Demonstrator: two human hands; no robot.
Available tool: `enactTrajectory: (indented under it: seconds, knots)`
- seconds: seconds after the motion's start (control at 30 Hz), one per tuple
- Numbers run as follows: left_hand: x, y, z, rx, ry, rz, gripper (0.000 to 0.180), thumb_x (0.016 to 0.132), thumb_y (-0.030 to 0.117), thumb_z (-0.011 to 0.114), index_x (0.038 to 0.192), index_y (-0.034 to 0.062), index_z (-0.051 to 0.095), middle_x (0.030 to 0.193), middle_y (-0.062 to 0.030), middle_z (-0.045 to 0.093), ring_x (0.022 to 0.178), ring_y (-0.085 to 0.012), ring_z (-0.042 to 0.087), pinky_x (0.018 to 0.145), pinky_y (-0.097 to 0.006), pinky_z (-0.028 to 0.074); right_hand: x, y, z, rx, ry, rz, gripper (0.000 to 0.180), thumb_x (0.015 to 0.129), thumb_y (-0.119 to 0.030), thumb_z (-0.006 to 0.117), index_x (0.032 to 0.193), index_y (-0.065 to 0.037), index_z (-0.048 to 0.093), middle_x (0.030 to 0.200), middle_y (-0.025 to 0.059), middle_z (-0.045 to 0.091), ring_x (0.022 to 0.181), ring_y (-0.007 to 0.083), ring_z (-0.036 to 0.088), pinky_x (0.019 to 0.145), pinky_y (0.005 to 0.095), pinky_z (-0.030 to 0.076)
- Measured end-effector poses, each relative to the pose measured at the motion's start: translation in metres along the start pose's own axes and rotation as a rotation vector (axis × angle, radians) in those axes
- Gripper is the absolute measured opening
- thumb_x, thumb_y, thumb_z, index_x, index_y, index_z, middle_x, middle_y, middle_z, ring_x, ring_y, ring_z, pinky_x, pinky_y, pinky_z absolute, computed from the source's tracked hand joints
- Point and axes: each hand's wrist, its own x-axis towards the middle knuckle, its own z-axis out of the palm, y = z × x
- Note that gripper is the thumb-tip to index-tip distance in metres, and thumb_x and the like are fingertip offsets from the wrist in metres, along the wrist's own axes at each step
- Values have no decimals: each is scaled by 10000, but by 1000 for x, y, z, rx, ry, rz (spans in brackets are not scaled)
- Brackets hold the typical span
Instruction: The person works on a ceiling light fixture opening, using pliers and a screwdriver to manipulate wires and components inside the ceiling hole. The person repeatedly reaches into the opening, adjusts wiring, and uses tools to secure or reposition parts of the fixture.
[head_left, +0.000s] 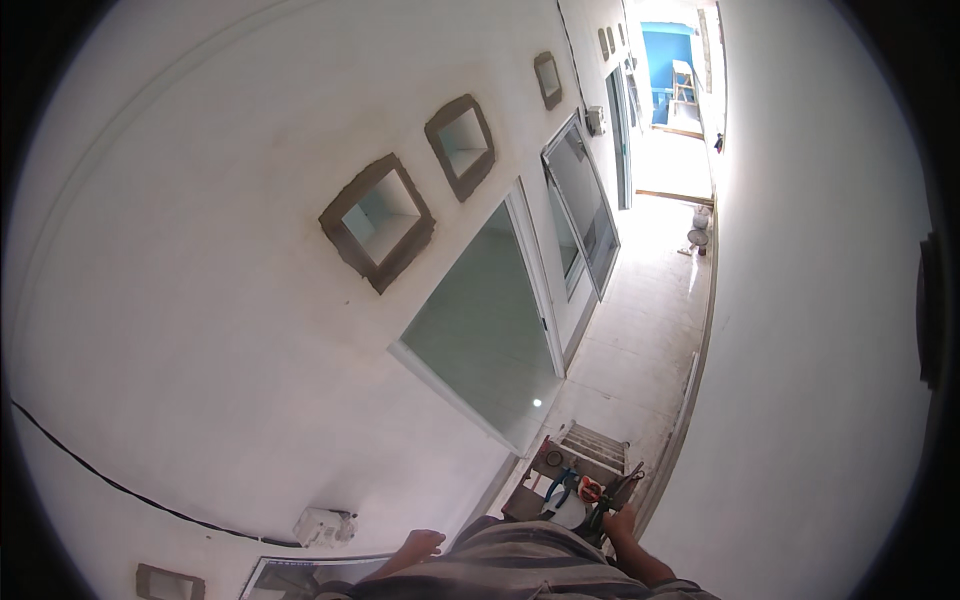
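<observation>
My left hand (421, 545) hangs beside my striped shirt, near the white wall. Its fingers are curled, and nothing shows in them. Low in front of me, my right hand (620, 522) is closed beside a brown surface (525, 500) crowded with tools. Dark tool-like shapes (625, 490) stick up next to that hand; what it grips is too small to make out. Blue-handled pliers (559, 486) lie on the surface. Near them are a red and white round thing (590, 489) and a pale round thing (570, 512).
Light slats (596, 447) stand just beyond the tools. The narrow corridor floor (640, 330) runs ahead between white walls. Along the left are a doorway (485, 330), a leaning framed panel (585, 205) and square wall openings (378, 222). A stepladder (684, 92) stands at the far end.
</observation>
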Motion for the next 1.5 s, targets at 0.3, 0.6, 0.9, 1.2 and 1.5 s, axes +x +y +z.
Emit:
enactTrajectory:
  seconds: [0.3,0.6,0.9,1.2,1.5]
  knots:
    - [7,-36,1,503,-5,407,135,861,231,643,931,116,634,927,-112,709,928,-327,709,740,-482,567,-5,-18,0,20,-29,52,615,696,-289,808,1183,23,596,1137,271,656,1092,436,644,954,481,522]
    - [43,1,8,81,15,101,327,879,335,574,976,88,766,1029,-186,738,954,-374,708,882,-459,560,13,-19,-2,98,-204,189,561,689,-281,807,1106,64,660,1059,254,700,910,363,729,749,458,610]
    - [123,79,-49,439,349,326,411,878,297,576,1111,-32,655,1128,-282,674,1095,-425,640,983,-511,505,-37,-62,-35,311,50,245,324,726,-248,744,807,65,726,696,172,691,644,286,705,623,431,593]
    - [203,239,-211,718,867,648,642,892,263,674,1399,-65,455,1435,-212,468,1406,-390,389,1199,-506,280,-56,-19,-33,232,79,398,297,751,-328,710,834,-43,731,660,137,683,626,285,700,613,457,568]
    - [221,346,-341,1387,1010,430,660,1011,229,410,1584,-31,210,1687,-164,151,1564,-326,99,1269,-516,11,-25,183,21,-719,6,-172,274,772,-455,668,917,-238,753,709,91,718,691,302,733,594,484,536]
